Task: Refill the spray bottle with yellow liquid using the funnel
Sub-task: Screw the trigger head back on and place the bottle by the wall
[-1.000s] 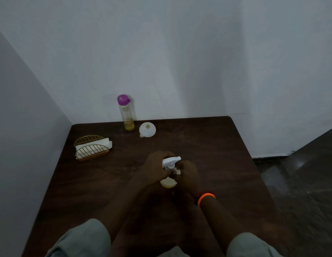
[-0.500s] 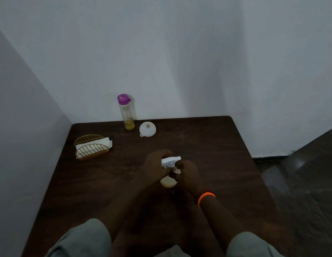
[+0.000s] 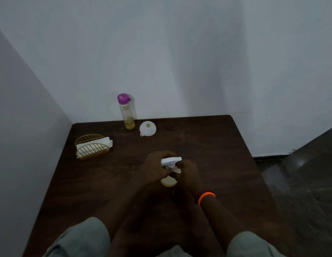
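- Head view: dim room, dark wooden tabletop set into a corner of white walls.
- Spray bottle stands upright near the tabletop centre, between both hands; pale yellowish body partly hidden, white trigger head on top.
- Left hand: fingers curled round the white trigger head from the left side.
- Right hand: fingers curled against the bottle neck just below the trigger; orange band on that wrist.
- White funnel lies near the far edge, well apart from the hands.
- Clear bottle with purple cap just left of the funnel, upright, a little yellow liquid at its bottom.
- Gold wire napkin holder with white napkins at far left.
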Motion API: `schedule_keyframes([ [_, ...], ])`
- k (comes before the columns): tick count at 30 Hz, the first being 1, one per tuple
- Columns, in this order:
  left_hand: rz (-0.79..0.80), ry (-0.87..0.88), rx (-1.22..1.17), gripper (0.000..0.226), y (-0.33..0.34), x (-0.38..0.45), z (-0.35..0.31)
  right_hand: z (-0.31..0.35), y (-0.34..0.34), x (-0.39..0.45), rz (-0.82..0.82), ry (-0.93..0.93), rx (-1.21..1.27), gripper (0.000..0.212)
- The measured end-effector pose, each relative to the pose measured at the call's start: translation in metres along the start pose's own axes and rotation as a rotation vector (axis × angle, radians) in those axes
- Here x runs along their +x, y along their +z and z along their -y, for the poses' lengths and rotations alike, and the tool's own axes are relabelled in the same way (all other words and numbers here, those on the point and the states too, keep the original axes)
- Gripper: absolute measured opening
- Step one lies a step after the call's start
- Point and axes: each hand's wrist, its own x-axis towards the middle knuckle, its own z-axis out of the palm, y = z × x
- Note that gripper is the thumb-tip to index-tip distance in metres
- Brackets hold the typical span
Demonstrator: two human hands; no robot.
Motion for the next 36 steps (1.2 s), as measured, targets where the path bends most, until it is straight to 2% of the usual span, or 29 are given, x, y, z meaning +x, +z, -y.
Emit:
schedule_keyframes([
  [5, -0.053, -0.106, 0.014, 0.040, 0.004, 0.000, 0.002, 0.005, -0.004, 0.000, -0.007, -0.044, -0.003, 0.033],
  [11, -0.078, -0.105, 0.106, 0.035, 0.003, 0.000, 0.005, 0.018, -0.007, -0.007, -0.043, -0.123, 0.043, 0.021],
  [14, 0.029, -0.048, 0.197, 0.036, -0.005, 0.012, 0.011, 0.018, -0.007, -0.012, -0.102, -0.140, 0.090, 0.022],
  [16, 0.167, -0.010, 0.224, 0.029, -0.017, 0.021, 0.006, 0.018, -0.007, -0.012, -0.111, -0.123, 0.152, 0.025],
  [19, 0.306, 0.089, 0.253, 0.018, -0.031, 0.035, -0.006, 0.020, -0.008, -0.009, -0.047, -0.052, 0.211, 0.018],
  [21, 0.368, 0.161, 0.302, 0.013, -0.036, 0.042, -0.012, 0.017, -0.006, -0.008, -0.038, -0.040, 0.247, 0.025],
  [24, 0.499, 0.223, 0.400, 0.019, -0.036, 0.051, -0.011, 0.017, -0.005, -0.008, -0.050, -0.030, 0.266, 0.037],
  [29, 0.587, 0.240, 0.396, 0.020, -0.039, 0.059, -0.003, 0.014, 0.001, -0.006, -0.079, 0.030, 0.220, 0.029],
  [31, 0.512, 0.190, 0.332, 0.031, -0.040, 0.050, -0.001, 0.019, -0.002, -0.008, -0.078, 0.016, 0.212, 0.029],
  [32, 0.412, 0.168, 0.273, 0.044, -0.040, 0.038, 0.002, 0.021, -0.005, -0.008, -0.077, 0.002, 0.211, 0.028],
  [34, 0.119, 0.118, 0.191, 0.078, -0.033, 0.007, 0.006, 0.025, -0.010, -0.012, -0.070, -0.029, 0.224, 0.033],
  [36, -0.140, -0.062, 0.190, 0.097, -0.011, -0.026, 0.017, 0.028, -0.015, -0.017, -0.104, -0.064, 0.210, 0.042],
])
